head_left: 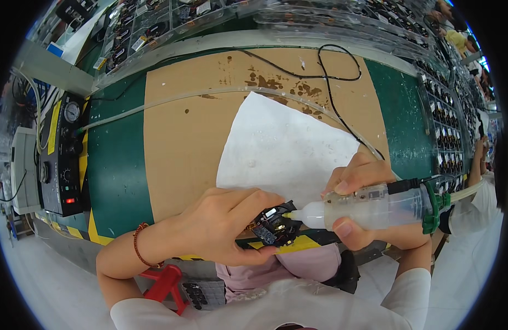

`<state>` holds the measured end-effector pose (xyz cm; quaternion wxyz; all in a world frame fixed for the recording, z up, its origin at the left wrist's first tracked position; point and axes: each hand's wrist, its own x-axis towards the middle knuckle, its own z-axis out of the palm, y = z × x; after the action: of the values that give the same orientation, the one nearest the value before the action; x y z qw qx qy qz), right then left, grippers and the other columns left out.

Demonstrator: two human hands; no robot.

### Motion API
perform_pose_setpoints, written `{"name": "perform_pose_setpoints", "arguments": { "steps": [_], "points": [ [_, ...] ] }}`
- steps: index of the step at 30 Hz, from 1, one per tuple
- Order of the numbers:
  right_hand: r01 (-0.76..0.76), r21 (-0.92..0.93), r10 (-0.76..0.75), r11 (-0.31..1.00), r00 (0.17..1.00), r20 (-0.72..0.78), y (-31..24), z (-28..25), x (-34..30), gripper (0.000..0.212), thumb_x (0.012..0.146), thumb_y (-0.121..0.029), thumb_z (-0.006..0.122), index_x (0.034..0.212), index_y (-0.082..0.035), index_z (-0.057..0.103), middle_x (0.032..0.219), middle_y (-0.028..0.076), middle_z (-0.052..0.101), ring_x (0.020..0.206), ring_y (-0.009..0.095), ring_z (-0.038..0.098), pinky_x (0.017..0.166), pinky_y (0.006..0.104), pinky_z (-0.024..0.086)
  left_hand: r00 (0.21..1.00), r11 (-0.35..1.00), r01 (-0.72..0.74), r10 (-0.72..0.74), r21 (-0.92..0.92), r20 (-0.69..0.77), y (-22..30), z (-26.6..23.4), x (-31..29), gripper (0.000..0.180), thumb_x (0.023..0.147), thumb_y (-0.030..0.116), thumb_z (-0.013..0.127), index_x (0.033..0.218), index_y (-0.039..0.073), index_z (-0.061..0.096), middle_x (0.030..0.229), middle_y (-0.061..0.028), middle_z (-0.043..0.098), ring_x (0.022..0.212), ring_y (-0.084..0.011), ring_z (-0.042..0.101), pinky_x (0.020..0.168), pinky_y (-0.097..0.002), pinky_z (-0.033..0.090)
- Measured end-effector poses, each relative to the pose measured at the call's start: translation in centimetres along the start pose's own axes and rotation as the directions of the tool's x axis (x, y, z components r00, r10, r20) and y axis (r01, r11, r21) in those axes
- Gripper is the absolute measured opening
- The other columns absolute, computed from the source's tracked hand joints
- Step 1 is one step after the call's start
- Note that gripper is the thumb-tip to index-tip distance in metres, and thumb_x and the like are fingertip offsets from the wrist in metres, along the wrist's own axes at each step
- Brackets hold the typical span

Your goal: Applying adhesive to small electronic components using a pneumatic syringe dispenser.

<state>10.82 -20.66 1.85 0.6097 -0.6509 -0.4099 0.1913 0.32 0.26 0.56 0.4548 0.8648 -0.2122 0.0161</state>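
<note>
My left hand (226, 223) grips a small black electronic assembly (276, 224) between thumb and fingers, at the table's near edge. Bits of circuit board and metal parts show on it; its far side is hidden by my fingers. My right hand (357, 190) is closed around a clear dispensing syringe (369, 208) with whitish contents and a green cap at its back end. The syringe lies almost level, and its narrow tip meets or nearly meets the assembly's right side. Whether they touch I cannot tell. Beyond both hands lies a white sheet (281, 143).
A black dispenser box (64, 154) with a gauge stands at left. Its clear hose (210, 91) arcs over the brown cardboard (177, 132) to the syringe. A black cable (331, 93) loops nearby. Trays of small parts (446, 121) line the right; more trays (155, 27) are at the back.
</note>
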Motion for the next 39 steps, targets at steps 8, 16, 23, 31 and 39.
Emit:
{"name": "perform_pose_setpoints", "arguments": {
  "steps": [8, 16, 23, 31, 39],
  "points": [
    [0.171, 0.025, -0.169, 0.985, 0.984, -0.06, 1.4, 0.5, -0.1, 0.039, 0.06, -0.014, 0.07, 0.093, -0.004, 0.05, 0.076, 0.006, 0.053, 0.061, 0.014, 0.045, 0.052, 0.0248, 0.036, 1.0, 1.0, 0.015, -0.015, -0.019, 0.004, 0.0, 0.2, 0.0, 0.049, 0.061, 0.022, 0.073, 0.1, 0.002, 0.051, 0.079, -0.0079, 0.059, 0.06, -0.023, 0.059, 0.051, -0.0304, 0.048],
    [0.147, -0.123, -0.154, 0.982, 0.987, -0.049, 0.8, 0.8, -0.6, 0.041, 0.066, -0.019, 0.072, 0.095, -0.01, 0.044, 0.079, 0.007, 0.043, 0.059, 0.017, 0.048, 0.058, 0.0299, 0.047, 1.0, 1.0, 0.006, -0.006, -0.01, -0.016, -0.2, 0.3, 0.0, 0.049, 0.062, 0.024, 0.074, 0.099, 0.002, 0.051, 0.077, -0.0071, 0.059, 0.059, -0.0223, 0.059, 0.049, -0.0297, 0.047],
    [0.213, -0.101, -0.219, 0.972, 0.975, -0.044, 1.2, 1.0, -0.6, 0.044, 0.065, -0.021, 0.073, 0.094, -0.009, 0.043, 0.081, 0.006, 0.042, 0.057, 0.015, 0.046, 0.056, 0.0286, 0.047, 1.0, 1.0, 0.004, -0.004, -0.004, -0.027, -0.3, 0.3, 0.0, 0.048, 0.061, 0.023, 0.074, 0.099, 0.002, 0.051, 0.077, -0.0074, 0.059, 0.059, -0.0223, 0.059, 0.049, -0.0298, 0.047],
    [0.244, -0.112, -0.252, 0.963, 0.966, -0.057, 1.2, 1.1, -0.6, 0.044, 0.065, -0.022, 0.072, 0.094, -0.008, 0.042, 0.08, 0.005, 0.042, 0.057, 0.014, 0.045, 0.055, 0.0274, 0.047, 1.0, 0.999, 0.024, -0.025, -0.022, -0.014, -0.2, 0.2, 0.0, 0.046, 0.061, 0.023, 0.074, 0.096, 0.002, 0.052, 0.075, -0.0082, 0.058, 0.058, -0.0227, 0.059, 0.05, -0.0294, 0.047],
    [0.241, -0.133, -0.25, 0.961, 0.967, -0.052, 1.2, 1.1, -0.6, 0.044, 0.065, -0.022, 0.073, 0.094, -0.008, 0.042, 0.081, 0.005, 0.043, 0.058, 0.014, 0.046, 0.056, 0.0278, 0.047, 0.999, 1.0, -0.022, 0.023, 0.008, -0.036, -0.4, 0.3, 0.1, 0.049, 0.059, 0.023, 0.075, 0.098, 0.002, 0.055, 0.073, -0.0064, 0.058, 0.053, -0.0182, 0.056, 0.046, -0.0265, 0.045]
  ]
}}
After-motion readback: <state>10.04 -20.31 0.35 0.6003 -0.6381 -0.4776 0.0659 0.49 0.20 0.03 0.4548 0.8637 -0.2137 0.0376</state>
